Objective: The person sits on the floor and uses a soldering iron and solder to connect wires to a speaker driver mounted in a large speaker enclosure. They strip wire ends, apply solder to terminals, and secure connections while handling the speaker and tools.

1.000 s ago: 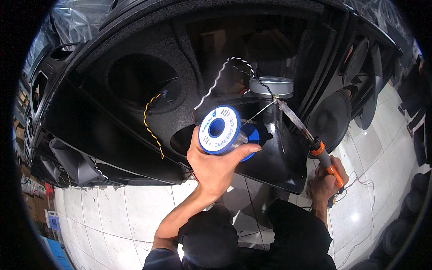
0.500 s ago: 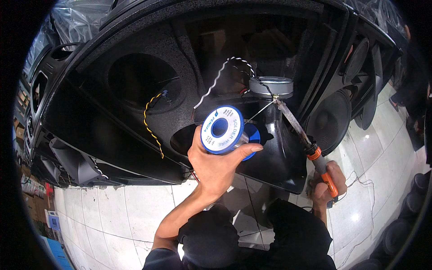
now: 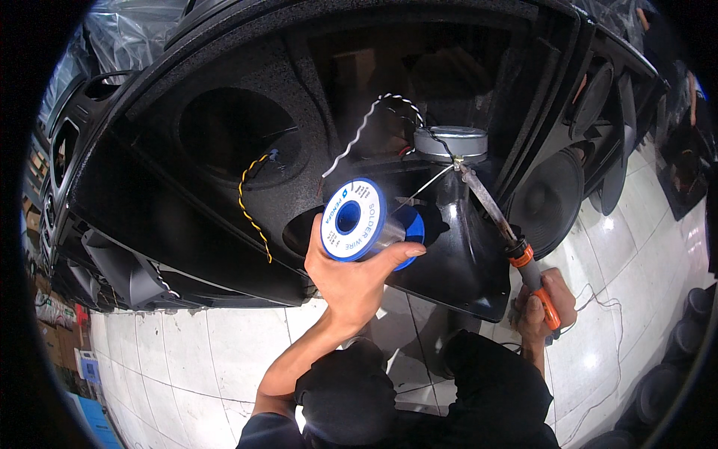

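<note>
My left hand (image 3: 351, 280) is wrapped round a blue-and-white spool of solder wire (image 3: 351, 221), from which a strand of solder runs up to the right. Closed on the orange-and-black handle of a soldering iron (image 3: 523, 262), my right hand (image 3: 546, 303) keeps its tip at a small metal terminal (image 3: 458, 162). The terminal juts from a round silver driver (image 3: 452, 142) fixed to a black horn (image 3: 460, 247). The black lead of a twisted black-and-white wire (image 3: 374, 108) reaches the terminal, while its white lead hangs loose.
A large black speaker cabinet (image 3: 217, 60) with round openings fills the space ahead. A yellow-and-black twisted wire (image 3: 243, 198) hangs from its left opening. Further cabinets with cones (image 3: 550, 198) stand right. A thin cable (image 3: 617, 329) crosses the white tiled floor. Dark round parts (image 3: 647, 396) line the lower right.
My left hand has shifted slightly left with the solder spool. The iron's tip stays at the terminal. At the far right, another person's arm has come into view.
</note>
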`<state>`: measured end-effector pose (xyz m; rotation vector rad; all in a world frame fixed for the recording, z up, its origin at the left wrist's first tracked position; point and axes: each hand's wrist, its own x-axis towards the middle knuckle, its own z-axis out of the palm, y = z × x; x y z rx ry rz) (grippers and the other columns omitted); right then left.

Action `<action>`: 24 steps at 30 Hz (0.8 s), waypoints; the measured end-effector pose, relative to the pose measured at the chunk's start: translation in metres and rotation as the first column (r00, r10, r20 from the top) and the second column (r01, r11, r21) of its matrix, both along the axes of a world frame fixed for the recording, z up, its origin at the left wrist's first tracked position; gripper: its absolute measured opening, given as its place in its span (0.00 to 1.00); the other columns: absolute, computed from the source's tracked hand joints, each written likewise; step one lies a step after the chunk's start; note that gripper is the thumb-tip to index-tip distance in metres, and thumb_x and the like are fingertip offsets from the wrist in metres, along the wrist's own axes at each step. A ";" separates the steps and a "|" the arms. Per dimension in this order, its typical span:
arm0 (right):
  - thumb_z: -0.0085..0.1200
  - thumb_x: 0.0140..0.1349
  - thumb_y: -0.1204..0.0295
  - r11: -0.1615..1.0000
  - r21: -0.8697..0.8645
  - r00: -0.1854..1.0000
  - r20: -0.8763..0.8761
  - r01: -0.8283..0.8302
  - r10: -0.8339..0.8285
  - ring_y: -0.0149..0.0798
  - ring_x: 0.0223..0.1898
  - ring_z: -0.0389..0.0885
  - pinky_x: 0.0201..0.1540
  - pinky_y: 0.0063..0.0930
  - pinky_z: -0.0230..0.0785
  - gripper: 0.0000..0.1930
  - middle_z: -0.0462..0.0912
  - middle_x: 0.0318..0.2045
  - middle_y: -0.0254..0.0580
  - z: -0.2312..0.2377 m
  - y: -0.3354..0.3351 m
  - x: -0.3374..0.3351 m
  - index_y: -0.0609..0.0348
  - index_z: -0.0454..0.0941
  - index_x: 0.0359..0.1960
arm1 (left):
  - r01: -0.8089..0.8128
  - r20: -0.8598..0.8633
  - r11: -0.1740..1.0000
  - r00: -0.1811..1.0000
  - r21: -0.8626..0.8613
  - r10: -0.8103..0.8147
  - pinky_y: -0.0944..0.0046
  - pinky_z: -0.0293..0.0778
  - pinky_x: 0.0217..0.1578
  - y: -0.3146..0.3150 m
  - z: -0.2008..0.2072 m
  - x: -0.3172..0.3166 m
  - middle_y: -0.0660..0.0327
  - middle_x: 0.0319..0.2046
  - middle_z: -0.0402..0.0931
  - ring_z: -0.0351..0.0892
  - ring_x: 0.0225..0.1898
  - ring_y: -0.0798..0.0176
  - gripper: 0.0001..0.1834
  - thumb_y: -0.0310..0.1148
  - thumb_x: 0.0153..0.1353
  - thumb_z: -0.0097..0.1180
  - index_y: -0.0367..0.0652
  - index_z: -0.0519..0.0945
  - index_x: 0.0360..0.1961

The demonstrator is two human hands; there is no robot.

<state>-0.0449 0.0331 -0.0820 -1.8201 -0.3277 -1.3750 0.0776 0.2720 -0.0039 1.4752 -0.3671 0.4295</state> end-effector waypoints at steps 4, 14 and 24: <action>0.63 0.57 0.72 0.999 -0.047 1.000 -0.020 0.002 -0.003 0.43 0.25 0.80 0.29 0.33 0.72 0.14 0.82 0.28 0.49 0.003 0.001 -0.002 0.66 0.79 0.43 | -0.001 0.002 1.000 1.000 -0.007 0.001 0.63 0.79 0.46 0.001 -0.001 0.000 0.55 0.38 0.83 0.84 0.41 0.62 0.36 0.36 0.38 0.82 0.34 0.76 0.46; 0.65 0.53 0.73 0.991 -0.129 0.998 -0.031 0.043 -0.048 0.46 0.30 0.82 0.34 0.36 0.75 0.15 0.83 0.31 0.49 -0.002 -0.003 -0.002 0.64 0.80 0.42 | -0.029 0.036 0.997 0.999 0.077 0.026 0.62 0.80 0.47 0.002 -0.005 0.001 0.56 0.37 0.82 0.84 0.41 0.62 0.35 0.39 0.38 0.82 0.36 0.76 0.45; 0.65 0.54 0.71 0.990 -0.124 0.997 -0.043 0.064 -0.070 0.47 0.32 0.82 0.36 0.37 0.75 0.14 0.84 0.31 0.50 0.002 0.001 -0.003 0.64 0.81 0.42 | -0.050 0.091 0.984 0.995 0.169 0.035 0.61 0.80 0.47 -0.001 0.001 0.001 0.55 0.39 0.83 0.84 0.42 0.61 0.36 0.40 0.39 0.82 0.36 0.76 0.46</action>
